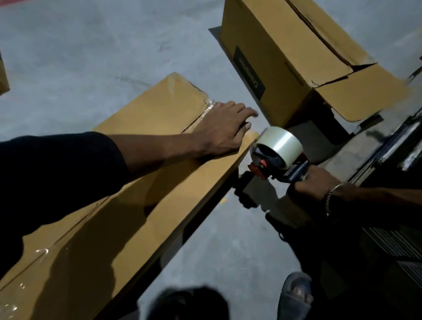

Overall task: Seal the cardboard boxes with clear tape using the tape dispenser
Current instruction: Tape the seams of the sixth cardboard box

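The left hand [224, 128] lies flat with straight fingers on top of the long cardboard box [124, 186], while the right hand [312, 182], at about four o'clock from it, grips the handle of the tape dispenser [276, 155] just off the box's right edge. The dispenser looks light and rigid, best held by that handle. The box's thin flaps probably flex and want pressing beside the seam.

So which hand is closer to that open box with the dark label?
The left. The left hand rests flat on the long box, fingers reaching toward the labelled box; the right hand, gripping the tape dispenser, sits farther back.
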### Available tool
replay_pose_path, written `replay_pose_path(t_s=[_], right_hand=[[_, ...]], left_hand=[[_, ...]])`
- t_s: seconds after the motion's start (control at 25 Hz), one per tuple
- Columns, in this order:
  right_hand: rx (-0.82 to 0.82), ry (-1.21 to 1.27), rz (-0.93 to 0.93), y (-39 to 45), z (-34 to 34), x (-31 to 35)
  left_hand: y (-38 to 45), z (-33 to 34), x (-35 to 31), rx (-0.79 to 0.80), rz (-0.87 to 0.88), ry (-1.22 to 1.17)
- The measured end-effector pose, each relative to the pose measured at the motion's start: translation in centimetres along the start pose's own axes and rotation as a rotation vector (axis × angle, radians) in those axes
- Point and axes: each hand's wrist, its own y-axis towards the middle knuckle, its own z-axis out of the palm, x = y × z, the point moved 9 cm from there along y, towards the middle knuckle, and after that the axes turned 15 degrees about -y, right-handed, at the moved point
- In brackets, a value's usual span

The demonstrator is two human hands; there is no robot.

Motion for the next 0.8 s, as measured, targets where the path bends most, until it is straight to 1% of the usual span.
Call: replay_pose_path(t_s=[0.08, 0.12, 0.2, 0.32, 0.4, 0.48, 0.6, 0.68, 0.8], right_hand=[[-0.084, 0.069, 0.075, 0.0, -0.4, -1.2], [-0.087, 0.098, 0.111, -0.1, -0.2, -1.7], [-0.067, 0.127, 0.137, -0.5, 0.0, -2.0], [-0.077, 0.164, 0.167, -0.8, -0.6, -2.5], [-0.136, 0.208, 0.218, -1.0, -1.4, -3.3], [-0.157, 0.257, 0.272, -0.9, -1.8, -4.0], [-0.151, 0.361, 0.290, 0.0, -2.4, -3.7], [-0.174, 0.454, 0.286, 0.8, -3.3, -2.8], [-0.201, 0.448, 0.228, 2.0, -5.1, -0.4]], left_hand=[[0.2, 0.1, 0.1, 0.011, 0.008, -0.004], [0.3, 0.3, 0.0, 0.035, -0.001, 0.007], [0.6, 0.6, -0.1, 0.071, -0.046, 0.037], [1.2, 1.1, -0.9, 0.112, -0.143, 0.129], [1.8, 1.6, -1.7, 0.119, -0.218, 0.133], [2.3, 2.0, -2.4, 0.146, -0.254, 0.139], [2.8, 2.4, -3.3, 0.227, -0.186, 0.220], [2.3, 3.0, -3.3, 0.318, -0.112, 0.292], [1.3, 4.1, -3.3, 0.484, -0.049, 0.420]])
